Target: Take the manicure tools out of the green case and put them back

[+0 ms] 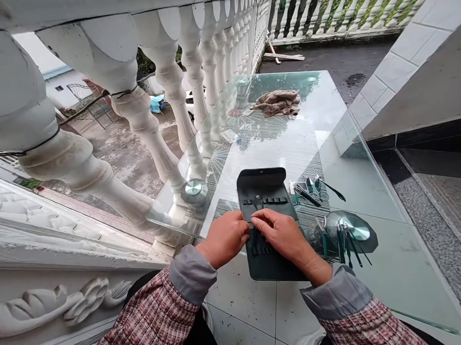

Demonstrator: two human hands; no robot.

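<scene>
I've got left hand [226, 237] curled, right hand [280, 231] pinched, can't tell on what, over the open black case [267, 265] at the near edge of the glass table [407, 266]; a right sleeve [343, 296] swing could scatter the loose tools [341, 236].

Case [265, 268] on worktop [405, 266], left hand [226, 235] and right hand [283, 235] over case, tools [312, 189] right of case, cloth [276, 104] behind case, balusters [174, 88] left of worktop
</scene>
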